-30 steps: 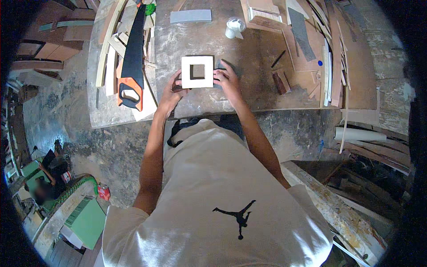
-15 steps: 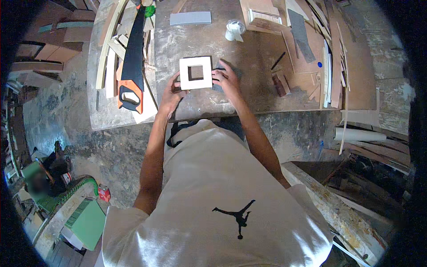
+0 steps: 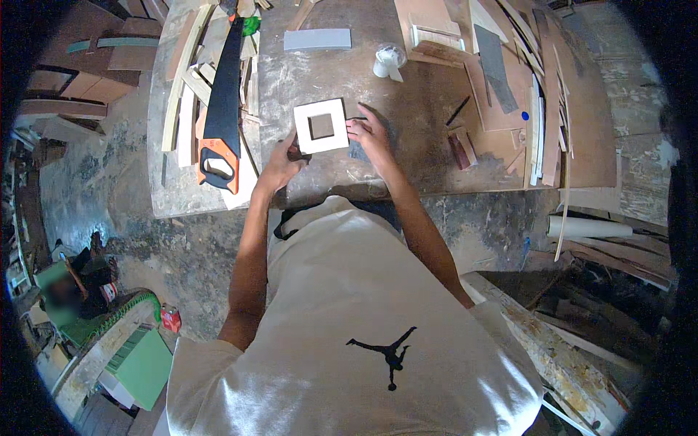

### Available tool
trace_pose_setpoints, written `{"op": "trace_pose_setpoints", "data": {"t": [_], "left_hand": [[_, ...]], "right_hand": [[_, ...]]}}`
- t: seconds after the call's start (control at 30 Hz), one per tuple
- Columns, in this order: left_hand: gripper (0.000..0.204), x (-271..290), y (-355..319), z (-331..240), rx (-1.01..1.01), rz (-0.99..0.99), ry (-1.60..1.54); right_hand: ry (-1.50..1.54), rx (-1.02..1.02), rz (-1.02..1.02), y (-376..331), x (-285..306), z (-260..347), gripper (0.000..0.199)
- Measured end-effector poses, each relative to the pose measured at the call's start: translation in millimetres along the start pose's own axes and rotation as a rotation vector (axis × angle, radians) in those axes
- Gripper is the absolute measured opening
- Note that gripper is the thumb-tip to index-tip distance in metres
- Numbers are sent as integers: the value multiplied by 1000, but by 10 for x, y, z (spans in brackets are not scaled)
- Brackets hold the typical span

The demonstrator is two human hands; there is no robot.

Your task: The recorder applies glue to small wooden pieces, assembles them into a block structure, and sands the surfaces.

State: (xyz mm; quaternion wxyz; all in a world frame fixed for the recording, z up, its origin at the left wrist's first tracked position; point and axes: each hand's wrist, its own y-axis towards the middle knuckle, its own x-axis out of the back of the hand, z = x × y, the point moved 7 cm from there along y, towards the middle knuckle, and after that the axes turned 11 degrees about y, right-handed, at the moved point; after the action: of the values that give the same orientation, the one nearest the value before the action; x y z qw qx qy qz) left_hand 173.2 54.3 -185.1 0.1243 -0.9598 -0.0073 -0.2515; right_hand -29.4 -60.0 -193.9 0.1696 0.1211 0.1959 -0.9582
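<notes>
A small white square frame with a square opening is between my hands over the workbench, turned slightly askew. My left hand grips its lower left corner, with the fingertips partly hidden beneath it. On the opposite edge, the fingers of my right hand press against the frame, and the index finger sticks out beyond the rest. A dark grey scrap lies on the bench beside my right hand, partly covered by it.
Left on the workbench lies a handsaw on wood strips. Farther back are a grey strip and a white tub. To the right are a dark pencil-like stick, a reddish-brown block and boards.
The frame has turned a little clockwise and tilted between my hands. My left hand has shifted down toward its lower left corner. The whole view has moved slightly.
</notes>
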Motion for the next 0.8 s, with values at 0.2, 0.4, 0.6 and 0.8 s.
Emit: {"op": "trace_pose_setpoints", "data": {"t": [0.2,0.4,0.6,0.8], "left_hand": [[85,30,-8,94,84,32,50],[68,215,7,48,-16,-27,202],[20,515,-310,-135,293,64,177],[19,615,-379,-115,-22,-156,328]], "right_hand": [[-59,-34,1,35,-61,19,54],[-619,201,-171,-1,398,-7,69],[-975,409,-460,-638,819,294,97],[-864,268,-489,-521,814,101,113]]}}
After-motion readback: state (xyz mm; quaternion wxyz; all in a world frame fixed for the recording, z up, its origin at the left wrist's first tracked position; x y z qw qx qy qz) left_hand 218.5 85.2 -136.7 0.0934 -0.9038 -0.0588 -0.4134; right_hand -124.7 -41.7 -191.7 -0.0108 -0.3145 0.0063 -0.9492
